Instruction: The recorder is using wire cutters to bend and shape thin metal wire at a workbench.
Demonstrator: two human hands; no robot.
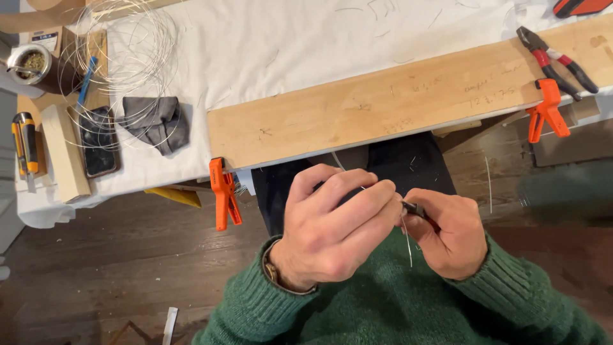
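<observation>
Head view: both hands meet low in centre, over the person's lap, green sweater sleeves below. Left hand (332, 223) is curled, fingers pinched together on a thin wire (407, 237); a short length of it hangs down between the two hands. Right hand (450, 233) is closed around small pliers (418, 211), dark w/ a red grip; the tip points left and meets the left fingertips where the wire is held. Hands touch at that point.

Above them, a long plank (396, 102) lies at a slant along the edge of the surface (268, 38), which is covered w/ white cloth. Two orange clamps pin it: one (223, 191) at the left end, one (548, 108) at the right. Red-and-black pliers (554, 61) lie on the plank's right end. Faint pencil marks on the wood, too small to tell.

Left side of the surface: a loose wire coil (124, 51), a grey cloth (158, 122) beside it, a dark phone (99, 140), a pale wood block (64, 153), a yellow-and-black tool (24, 147), a blue pen (86, 80). Top left corner: a round cup (29, 62), w/ a small white label on a brown box just right of it. Dark wood floor below.
</observation>
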